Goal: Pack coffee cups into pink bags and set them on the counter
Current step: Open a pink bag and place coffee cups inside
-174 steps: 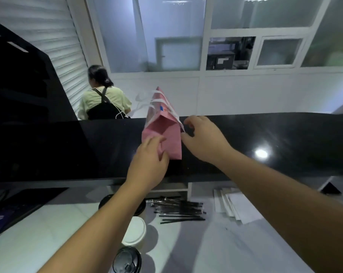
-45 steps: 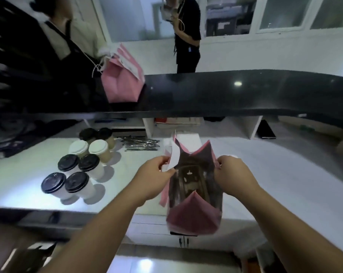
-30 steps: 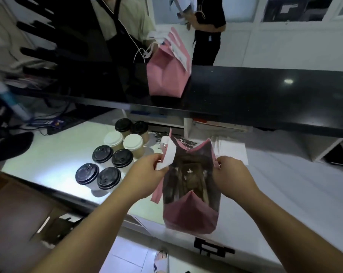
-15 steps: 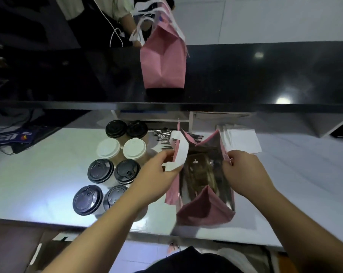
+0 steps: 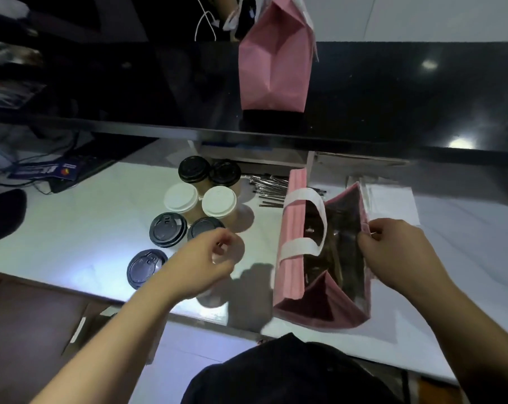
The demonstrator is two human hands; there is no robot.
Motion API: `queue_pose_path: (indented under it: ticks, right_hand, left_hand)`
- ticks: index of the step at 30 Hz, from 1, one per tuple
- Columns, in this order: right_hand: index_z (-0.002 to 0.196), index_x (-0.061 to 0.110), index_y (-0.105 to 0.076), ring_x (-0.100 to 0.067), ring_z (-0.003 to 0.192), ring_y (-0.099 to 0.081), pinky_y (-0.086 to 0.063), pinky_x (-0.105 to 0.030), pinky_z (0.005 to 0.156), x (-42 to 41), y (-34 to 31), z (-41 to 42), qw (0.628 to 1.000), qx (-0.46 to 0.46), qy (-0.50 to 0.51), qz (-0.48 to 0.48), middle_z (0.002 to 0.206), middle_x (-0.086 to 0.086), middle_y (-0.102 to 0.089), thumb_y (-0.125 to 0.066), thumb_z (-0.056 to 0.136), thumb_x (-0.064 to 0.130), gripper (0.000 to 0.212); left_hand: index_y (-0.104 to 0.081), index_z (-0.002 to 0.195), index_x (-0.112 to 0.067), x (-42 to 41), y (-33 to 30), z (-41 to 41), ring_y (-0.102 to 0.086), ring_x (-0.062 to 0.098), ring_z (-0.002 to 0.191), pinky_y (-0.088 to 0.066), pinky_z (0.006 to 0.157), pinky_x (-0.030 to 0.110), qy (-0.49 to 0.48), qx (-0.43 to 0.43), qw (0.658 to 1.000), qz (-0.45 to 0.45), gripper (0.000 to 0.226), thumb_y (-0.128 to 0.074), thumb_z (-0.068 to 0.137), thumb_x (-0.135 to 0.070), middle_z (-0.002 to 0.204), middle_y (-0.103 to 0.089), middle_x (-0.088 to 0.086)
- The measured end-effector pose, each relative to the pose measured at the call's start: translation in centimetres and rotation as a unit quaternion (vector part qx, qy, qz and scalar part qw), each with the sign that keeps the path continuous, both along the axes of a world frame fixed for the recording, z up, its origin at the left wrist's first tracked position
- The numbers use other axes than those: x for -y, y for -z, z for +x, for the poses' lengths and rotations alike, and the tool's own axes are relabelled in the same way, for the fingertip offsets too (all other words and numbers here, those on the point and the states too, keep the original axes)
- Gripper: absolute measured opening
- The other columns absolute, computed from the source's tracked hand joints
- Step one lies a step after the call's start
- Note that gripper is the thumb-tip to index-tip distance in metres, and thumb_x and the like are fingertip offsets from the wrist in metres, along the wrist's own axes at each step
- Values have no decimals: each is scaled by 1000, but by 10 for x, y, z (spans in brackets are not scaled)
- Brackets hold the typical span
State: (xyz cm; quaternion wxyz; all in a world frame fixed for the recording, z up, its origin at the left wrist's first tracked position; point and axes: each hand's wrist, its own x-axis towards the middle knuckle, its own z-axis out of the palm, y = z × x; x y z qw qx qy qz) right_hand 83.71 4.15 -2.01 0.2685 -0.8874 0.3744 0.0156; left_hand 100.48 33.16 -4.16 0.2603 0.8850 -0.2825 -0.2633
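Observation:
An open pink paper bag (image 5: 293, 228) with white handles stands on the white table (image 5: 86, 228). My right hand (image 5: 398, 252) pinches its right rim. My left hand (image 5: 209, 258) is off the bag and hovers with loosely curled fingers over the lidded coffee cups, holding nothing. Several cups stand in a cluster to the left of the bag: black-lidded ones (image 5: 168, 228) in front and at the back, two white-lidded ones (image 5: 219, 201) between them. My arm hides part of the front cups. A second pink bag (image 5: 273, 62) stands on the black counter (image 5: 130, 91).
Dark stirrers (image 5: 268, 186) lie behind the open bag, and white papers (image 5: 392, 205) to its right. Cables and a card device (image 5: 57, 173) sit at the table's left. A person's hand with white cords (image 5: 217, 13) shows beyond the counter.
My left hand has let go of the bag's left rim and moved left over the cups. The bag now rests on the table, held by my right hand alone.

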Motion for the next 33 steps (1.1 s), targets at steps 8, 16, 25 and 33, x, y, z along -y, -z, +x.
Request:
queue_pose_path:
  ticks: [8,16,25,33]
  right_hand:
    - [72,27,-65,-13,55,-66,-51,-26,47,-4,-3,3,1000,8,-14,11,64,11,-69,-56,98,37,29]
    - [80,24,-69,-10,53,-63,-41,-19,43,-10,-5,3,1000,6,-9,19,67,12,-68,-56,99,36,26]
    - [82,24,-71,-13,57,-66,-53,-28,51,-8,-8,-1,999,8,-10,43,70,9,-71,-55,99,44,31]
    - [71,26,-60,-7,48,-59,-36,-24,44,-3,-11,-15,999,8,-37,39,55,5,-64,-56,99,41,32]
  left_hand:
    - [-53,139,-18,-44,56,-9,-55,29,122,-50,95,40,-49,211,944,248,76,-68,79,-62,136,-58,2]
    - [-49,133,-24,-39,22,-21,-58,29,116,-52,90,40,-54,195,935,290,66,-66,80,-59,129,-59,0]
    - [-40,145,-44,10,-166,-47,-46,1,116,-39,88,19,-19,292,954,-67,87,-62,66,-74,132,-40,-27]
    - [-41,144,-35,134,-147,-62,-49,16,121,-48,95,33,250,304,919,21,77,-76,78,-57,136,-47,-9]
